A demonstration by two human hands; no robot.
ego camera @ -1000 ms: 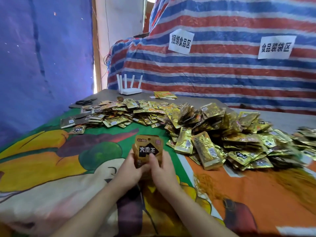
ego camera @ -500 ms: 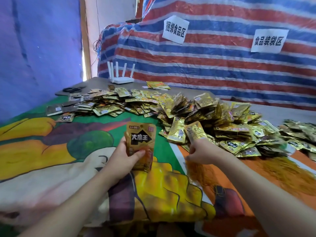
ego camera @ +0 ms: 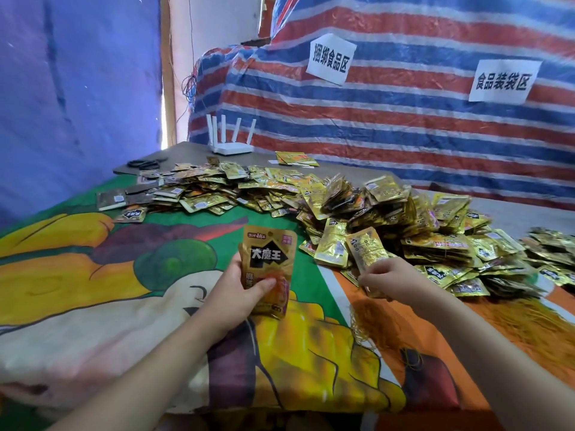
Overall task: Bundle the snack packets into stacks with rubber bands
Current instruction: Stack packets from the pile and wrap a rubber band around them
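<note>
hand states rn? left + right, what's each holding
Left hand: closed, gripping a small stack of packets, held upright.
Right hand: closed, pinching a single gold packet at the edge of the pile.

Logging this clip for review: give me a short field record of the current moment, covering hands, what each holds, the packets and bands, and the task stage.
left hand: left hand grips a small stack of packets, upright, printed face to camera
right hand: right hand pinches one gold packet at the near edge of the pile
pile: loose gold packets heaped across the table
rubber bands: yellow heap on the cloth below the right hand
stage: gathering packets; no band on the held stack yet
</note>
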